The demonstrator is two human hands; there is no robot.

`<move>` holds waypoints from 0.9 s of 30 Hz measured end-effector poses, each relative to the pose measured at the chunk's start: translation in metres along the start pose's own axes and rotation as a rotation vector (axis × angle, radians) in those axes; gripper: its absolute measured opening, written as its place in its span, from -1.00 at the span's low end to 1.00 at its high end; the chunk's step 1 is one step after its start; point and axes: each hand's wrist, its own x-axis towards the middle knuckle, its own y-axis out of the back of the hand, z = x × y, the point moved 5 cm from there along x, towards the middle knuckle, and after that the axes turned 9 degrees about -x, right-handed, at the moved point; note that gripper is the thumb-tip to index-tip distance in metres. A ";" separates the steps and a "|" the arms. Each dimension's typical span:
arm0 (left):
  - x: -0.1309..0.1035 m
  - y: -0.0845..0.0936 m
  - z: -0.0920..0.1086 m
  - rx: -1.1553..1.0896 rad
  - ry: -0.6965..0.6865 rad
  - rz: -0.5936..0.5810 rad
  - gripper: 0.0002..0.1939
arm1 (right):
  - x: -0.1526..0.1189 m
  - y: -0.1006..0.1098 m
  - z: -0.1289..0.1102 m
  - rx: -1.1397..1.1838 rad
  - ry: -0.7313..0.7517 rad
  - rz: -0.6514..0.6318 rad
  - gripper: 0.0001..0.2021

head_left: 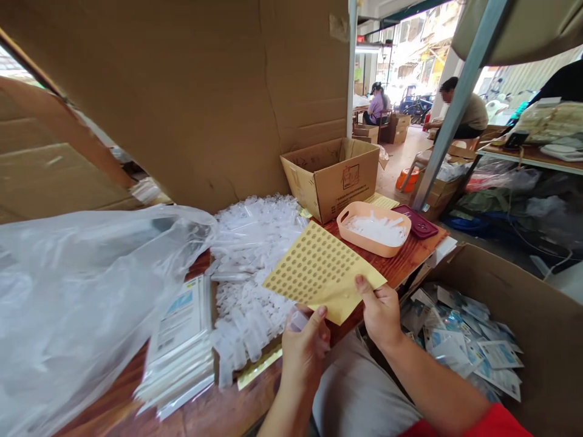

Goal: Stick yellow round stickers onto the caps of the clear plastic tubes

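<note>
By the wooden table's [401, 267] edge, our right hand [381, 309] is pinching a flimsy-seeming yellow paper sheet's [319, 267] corner, left hand [300, 351] cupping translucent plastic [298, 321].

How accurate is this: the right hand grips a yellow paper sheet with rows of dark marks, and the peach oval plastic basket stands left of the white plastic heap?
One error: in the head view, the peach oval plastic basket stands right of the white plastic heap, not left. The right hand does grip the yellow paper sheet.
</note>
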 end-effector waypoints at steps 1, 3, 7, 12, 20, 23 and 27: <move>0.001 -0.001 -0.002 0.007 0.029 -0.007 -0.39 | -0.002 -0.002 0.002 0.013 -0.029 -0.031 -0.64; 0.002 -0.002 -0.003 0.004 0.058 -0.024 -0.39 | -0.005 -0.007 0.005 0.054 -0.092 -0.078 -0.63; 0.004 -0.006 0.000 -0.020 0.025 -0.046 -0.44 | -0.005 -0.013 0.004 0.215 -0.219 -0.117 -0.59; 0.010 -0.003 -0.005 0.047 0.012 -0.005 -0.54 | 0.000 -0.015 0.000 0.377 -0.425 -0.145 -0.50; 0.008 0.002 -0.018 -0.016 0.070 -0.067 -0.60 | 0.018 0.016 0.017 0.126 -0.387 -0.056 -0.55; 0.011 0.008 -0.021 -0.032 0.089 -0.091 -0.60 | 0.026 0.029 0.009 -0.142 -0.047 0.017 -0.59; 0.013 0.015 -0.025 -0.023 0.065 -0.111 -0.56 | 0.008 0.026 -0.033 -0.746 0.739 0.124 -0.70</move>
